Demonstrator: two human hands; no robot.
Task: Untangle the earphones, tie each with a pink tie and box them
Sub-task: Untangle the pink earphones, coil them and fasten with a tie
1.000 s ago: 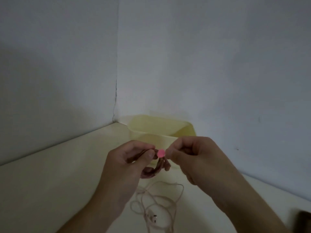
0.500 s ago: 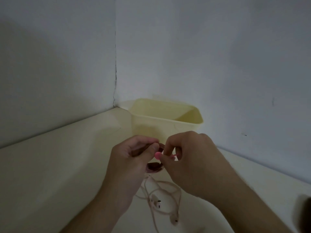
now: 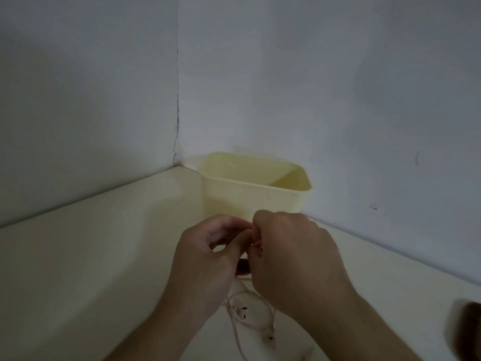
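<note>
Coiled earphones [image 3: 243, 267] gripped by left hand [image 3: 208, 256], pink tie [image 3: 257, 243] pinched by right hand [image 3: 291, 254]. Box [image 3: 256, 196] just beyond hands. Risk: tie slips, coil gets loosened; loose cable below hands gets snagged.

Pale cream table [image 3: 91, 256] runs right into the room's corner, and it's dim here, the whole surface shaded and soft. Two grey-white walls [image 3: 325, 87] meet at that corner, with a thin dark crack [image 3: 177, 108] running down the seam almost to the tabletop. On the right-hand wall, a small dark scuff [image 3: 374, 207] sits low, close above the table edge, and a faint curved mark [image 3: 417, 158] higher up. Far right, at the frame's edge, a blurred dark brown thing [image 3: 468, 332] rests on the table, too smeared to identify.
</note>
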